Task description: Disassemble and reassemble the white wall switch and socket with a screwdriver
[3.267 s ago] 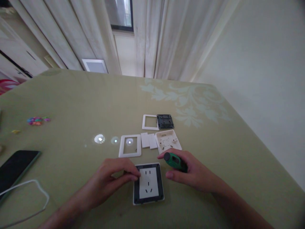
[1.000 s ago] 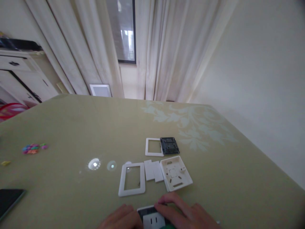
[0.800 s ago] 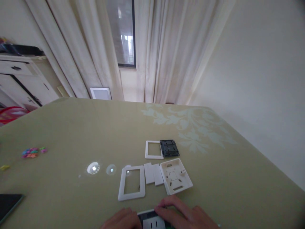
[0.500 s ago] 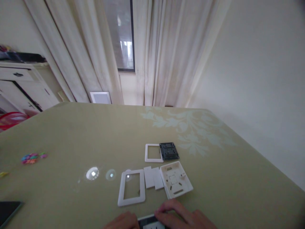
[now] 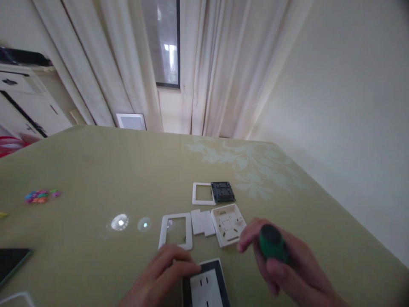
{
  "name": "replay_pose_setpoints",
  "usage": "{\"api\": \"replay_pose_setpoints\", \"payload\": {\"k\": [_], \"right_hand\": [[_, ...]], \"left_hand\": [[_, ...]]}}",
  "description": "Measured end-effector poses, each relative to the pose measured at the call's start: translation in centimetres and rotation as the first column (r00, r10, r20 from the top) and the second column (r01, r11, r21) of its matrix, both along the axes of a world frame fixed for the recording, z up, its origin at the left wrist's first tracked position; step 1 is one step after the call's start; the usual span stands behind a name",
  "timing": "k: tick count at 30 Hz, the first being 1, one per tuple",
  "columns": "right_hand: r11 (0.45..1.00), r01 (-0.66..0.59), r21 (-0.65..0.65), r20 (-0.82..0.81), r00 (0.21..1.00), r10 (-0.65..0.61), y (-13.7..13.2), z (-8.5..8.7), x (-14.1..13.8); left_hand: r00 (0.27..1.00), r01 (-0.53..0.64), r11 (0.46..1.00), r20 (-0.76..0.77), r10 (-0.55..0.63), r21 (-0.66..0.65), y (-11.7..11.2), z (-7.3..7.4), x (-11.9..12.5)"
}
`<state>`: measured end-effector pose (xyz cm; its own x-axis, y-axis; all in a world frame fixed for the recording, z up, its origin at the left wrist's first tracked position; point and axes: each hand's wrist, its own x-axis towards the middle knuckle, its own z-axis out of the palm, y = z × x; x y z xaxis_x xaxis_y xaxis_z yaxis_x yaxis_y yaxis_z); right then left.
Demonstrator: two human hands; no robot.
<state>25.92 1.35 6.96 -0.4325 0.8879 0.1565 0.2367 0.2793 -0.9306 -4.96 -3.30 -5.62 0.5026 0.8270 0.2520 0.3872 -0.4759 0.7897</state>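
A wall socket [image 5: 207,288] with a white slotted face and dark frame lies at the bottom middle, its near end cut off by the view. My left hand [image 5: 166,273] grips its left edge, fingertips at the upper left corner. Right of it, raised above the table, my right hand [image 5: 294,264] is closed round a screwdriver [image 5: 273,243]; its green handle with a black end points toward me and the shaft is hidden. Just beyond the hands lie a large white frame [image 5: 162,232], two white plates [image 5: 201,222] and an open white back box [image 5: 227,224].
Farther back, a smaller white frame [image 5: 194,194] touches a black slotted base [image 5: 223,192]. Small colourful pieces [image 5: 40,196] lie at the left. A dark flat object [image 5: 12,262] sits at the left edge, with a clear rim [image 5: 21,295] below. A wall [image 5: 361,106] borders the right side.
My right hand has left the socket, moved right and up, and now holds the screwdriver. My left hand shows more, still at the socket. The view has tilted slightly down.
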Motion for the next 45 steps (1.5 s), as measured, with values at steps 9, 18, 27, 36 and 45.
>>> {"api": "replay_pose_setpoints", "payload": {"k": [9, 18, 27, 36, 45], "right_hand": [[0.988, 0.065, 0.141, -0.173, 0.984, -0.04, 2.6, 5.0, -4.7], [0.965, -0.001, 0.262, -0.185, 0.981, 0.051, 3.5, 4.1, -5.4], [0.924, -0.043, 0.38, -0.115, 0.989, 0.093, 3.4, 4.2, -5.2], [0.9, -0.178, 0.397, 0.0, 0.981, 0.194, 3.4, 3.3, -5.7], [0.904, -0.193, 0.38, 0.031, 0.98, 0.196, 3.4, 2.6, -6.2]], "left_hand": [[0.995, 0.017, 0.997, -0.099, -0.009, 0.074, -1.5, -1.5, 1.8], [0.981, -0.11, 0.988, -0.172, 0.091, -0.107, -2.2, 3.2, 1.6], [0.993, -0.1, 0.969, -0.076, 0.085, -0.225, -1.8, 3.8, 1.9], [0.997, -0.061, 0.972, -0.065, 0.047, -0.226, -1.4, 3.8, 1.3], [0.999, -0.04, 0.971, -0.03, 0.034, -0.234, -1.3, 4.1, 1.3]]}}
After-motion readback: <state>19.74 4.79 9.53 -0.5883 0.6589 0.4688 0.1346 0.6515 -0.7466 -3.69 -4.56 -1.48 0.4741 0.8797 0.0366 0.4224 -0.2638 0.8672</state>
